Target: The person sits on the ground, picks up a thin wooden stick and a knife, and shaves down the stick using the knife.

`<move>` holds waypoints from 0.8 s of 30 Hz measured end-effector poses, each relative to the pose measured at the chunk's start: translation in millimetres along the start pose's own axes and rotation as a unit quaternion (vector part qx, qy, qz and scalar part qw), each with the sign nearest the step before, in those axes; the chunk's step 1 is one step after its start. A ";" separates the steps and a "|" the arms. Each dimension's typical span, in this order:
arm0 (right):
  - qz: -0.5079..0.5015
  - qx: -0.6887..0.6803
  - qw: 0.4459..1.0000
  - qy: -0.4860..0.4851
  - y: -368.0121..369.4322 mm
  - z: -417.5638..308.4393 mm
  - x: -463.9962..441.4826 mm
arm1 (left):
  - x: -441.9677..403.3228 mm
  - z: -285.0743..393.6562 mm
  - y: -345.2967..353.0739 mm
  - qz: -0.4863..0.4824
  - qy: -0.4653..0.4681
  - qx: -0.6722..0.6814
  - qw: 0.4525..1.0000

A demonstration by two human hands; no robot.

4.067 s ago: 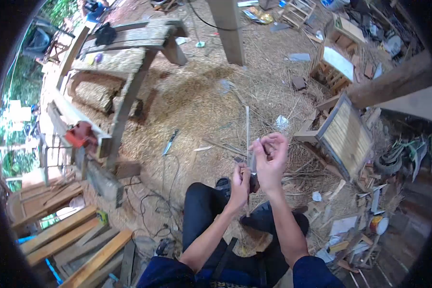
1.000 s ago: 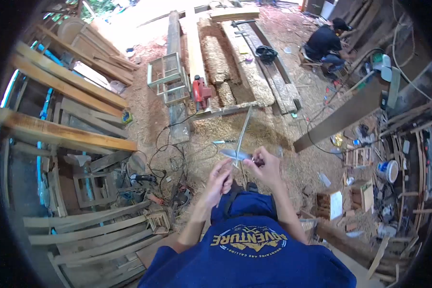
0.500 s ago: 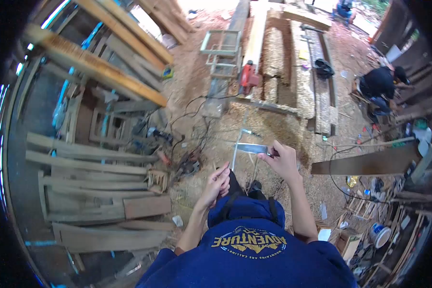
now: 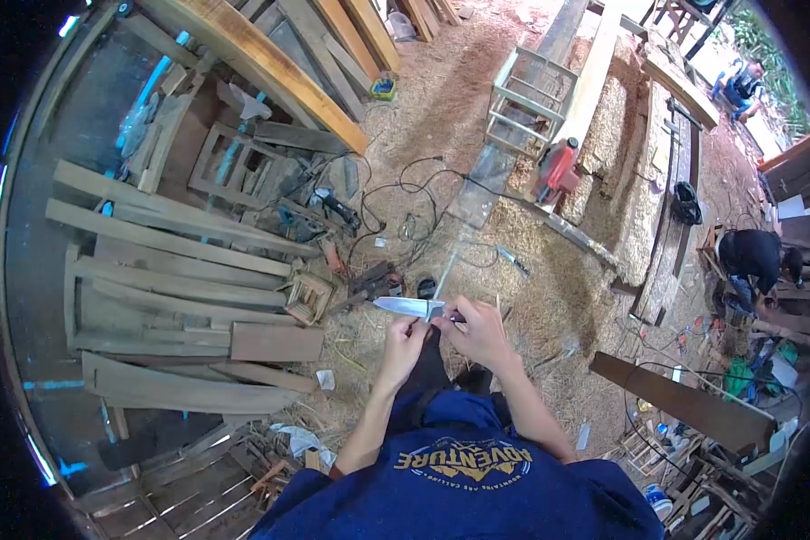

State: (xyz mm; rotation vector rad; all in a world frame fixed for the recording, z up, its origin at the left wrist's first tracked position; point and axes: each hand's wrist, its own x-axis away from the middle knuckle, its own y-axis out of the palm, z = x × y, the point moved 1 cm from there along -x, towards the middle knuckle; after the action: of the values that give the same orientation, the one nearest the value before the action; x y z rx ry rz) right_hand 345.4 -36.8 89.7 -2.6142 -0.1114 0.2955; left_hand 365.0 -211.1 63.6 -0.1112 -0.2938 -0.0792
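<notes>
My right hand (image 4: 479, 335) is closed around the handle of a knife, close in front of my body. Its broad silvery blade (image 4: 400, 306) points left, over the fingertips of my left hand (image 4: 401, 353). That hand is pinched shut, its fingers close to the base of the blade. A thin pale strip (image 4: 447, 272) extends forward from between the hands and seems to be in the left fingers. Its near end is hidden by the knife and fingers.
A red power tool (image 4: 558, 169) rests by long timbers ahead. Wooden frame pieces (image 4: 180, 256) stack up on the left. Cords (image 4: 423, 202) cross the sawdust-covered floor. One person (image 4: 751, 256) crouches at right; another person (image 4: 740, 88) sits farther back. A brown board (image 4: 684, 400) lies near right.
My right hand has brought the knife left and down to my left hand, so the two nearly touch. The view has turned, shifting the workshop around me.
</notes>
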 end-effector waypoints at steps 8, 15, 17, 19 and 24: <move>0.013 0.113 0.994 0.000 -2.8 10.3 -162.8 | -77.3 40.3 -96.7 -0.006 -0.020 0.057 0.998; 0.007 0.119 0.993 -0.024 67.3 -50.3 -259.5 | -114.5 56.6 -178.2 0.093 -0.024 0.074 0.993; -0.078 0.102 0.985 -0.119 112.2 -72.5 -268.8 | -133.4 62.7 -192.3 0.115 0.017 0.053 0.992; -0.117 0.110 0.971 -0.175 122.0 -57.1 -275.2 | -133.7 76.5 -198.0 0.118 0.008 0.052 0.992; -0.019 0.148 0.982 -0.118 89.1 -33.2 -323.0 | -160.3 87.3 -199.1 0.102 0.003 0.046 0.994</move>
State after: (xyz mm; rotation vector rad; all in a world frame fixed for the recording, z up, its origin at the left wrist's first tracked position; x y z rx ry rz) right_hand 40.8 -173.1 134.9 -2.2715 -0.1831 0.5626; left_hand 168.5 -387.9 119.1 -0.0494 -0.2778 0.1375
